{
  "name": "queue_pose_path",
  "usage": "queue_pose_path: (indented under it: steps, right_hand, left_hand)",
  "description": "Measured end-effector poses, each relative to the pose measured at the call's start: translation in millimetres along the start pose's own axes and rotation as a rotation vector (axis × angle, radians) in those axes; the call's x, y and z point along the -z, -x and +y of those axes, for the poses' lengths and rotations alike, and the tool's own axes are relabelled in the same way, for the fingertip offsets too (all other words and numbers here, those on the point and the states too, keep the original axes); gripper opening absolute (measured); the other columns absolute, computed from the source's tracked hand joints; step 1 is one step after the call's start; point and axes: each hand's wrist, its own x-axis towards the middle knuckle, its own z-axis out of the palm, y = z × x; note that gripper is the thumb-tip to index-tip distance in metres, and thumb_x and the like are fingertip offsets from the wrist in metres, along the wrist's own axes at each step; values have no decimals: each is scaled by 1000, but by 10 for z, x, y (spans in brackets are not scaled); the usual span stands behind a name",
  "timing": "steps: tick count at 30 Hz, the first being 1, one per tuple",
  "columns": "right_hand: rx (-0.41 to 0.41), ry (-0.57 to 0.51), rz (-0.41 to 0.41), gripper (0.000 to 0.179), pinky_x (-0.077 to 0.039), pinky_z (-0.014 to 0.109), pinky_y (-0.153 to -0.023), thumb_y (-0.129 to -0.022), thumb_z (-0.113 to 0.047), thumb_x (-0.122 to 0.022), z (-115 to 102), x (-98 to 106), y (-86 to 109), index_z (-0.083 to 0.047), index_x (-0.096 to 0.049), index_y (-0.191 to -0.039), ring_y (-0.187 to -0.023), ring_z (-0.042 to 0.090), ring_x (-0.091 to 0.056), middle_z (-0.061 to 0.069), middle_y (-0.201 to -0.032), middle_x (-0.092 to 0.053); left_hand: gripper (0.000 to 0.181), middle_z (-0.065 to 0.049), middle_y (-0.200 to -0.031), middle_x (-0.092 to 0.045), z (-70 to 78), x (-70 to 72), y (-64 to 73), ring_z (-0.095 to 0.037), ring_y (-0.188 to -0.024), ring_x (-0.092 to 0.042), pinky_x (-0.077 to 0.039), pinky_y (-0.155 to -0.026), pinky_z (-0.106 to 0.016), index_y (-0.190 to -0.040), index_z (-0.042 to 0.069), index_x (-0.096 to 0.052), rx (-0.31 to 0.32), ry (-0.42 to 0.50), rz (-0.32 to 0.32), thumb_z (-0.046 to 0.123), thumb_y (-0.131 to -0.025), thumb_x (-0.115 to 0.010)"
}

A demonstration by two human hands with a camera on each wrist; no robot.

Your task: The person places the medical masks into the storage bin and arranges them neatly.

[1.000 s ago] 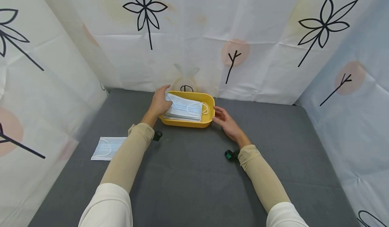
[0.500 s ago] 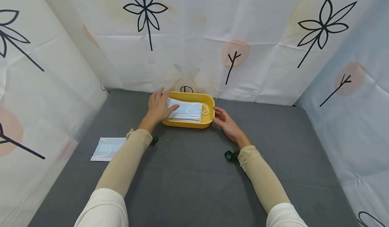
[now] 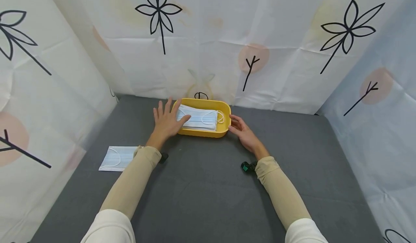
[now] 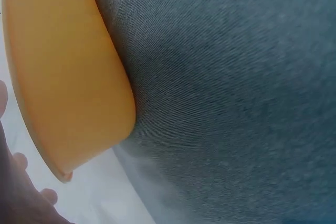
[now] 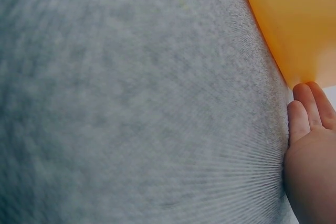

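Observation:
A stack of pale blue face masks (image 3: 199, 118) with white ear loops lies inside a yellow plastic tray (image 3: 204, 133) at the back of the table. My left hand (image 3: 165, 124) is over the tray's left end, fingers spread and thumb reaching across the masks' left edge. In the left wrist view its fingertips show beside the tray's outer wall (image 4: 68, 77). At the opposite end, my right hand (image 3: 245, 134) rests its relaxed fingertips against the tray's right side. The right wrist view shows those fingers (image 5: 310, 106) at the tray's lower corner.
A single face mask (image 3: 115, 158) lies flat on the grey table (image 3: 208, 189) at the left, partly covered by my left forearm. White patterned curtains (image 3: 208, 37) hang behind the table and on both sides. Small black devices are strapped at both wrists.
My left hand has pulled back to the left from the mask stack and its fingers have spread. The masks stay in the tray. My right hand keeps its place.

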Motion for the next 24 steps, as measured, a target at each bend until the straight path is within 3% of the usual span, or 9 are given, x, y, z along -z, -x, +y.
queue_pose_path:
  steps: [8, 24]
  right_hand:
    - [0, 2, -1, 59, -25, 52, -126, -106, -23, -56, 21, -8, 7, -23, -31, -159, -156, 29, -27, 11, -167, -30]
    - [-17, -6, 10, 59, -24, 52, -127, -105, -25, -57, 20, -2, -33, -22, -31, -159, -155, 29, -28, 11, -166, -31]
  left_hand:
    - [85, -10, -174, 4, -134, -18, 127, -49, -157, 13, 10, -122, -70, -165, 37, -4, 34, 6, 18, 72, -98, -42]
    - [86, -16, -173, 2, -494, 96, 418, -50, -156, 15, 11, -121, -72, -166, 32, -5, 115, 16, 72, 68, -99, -45]
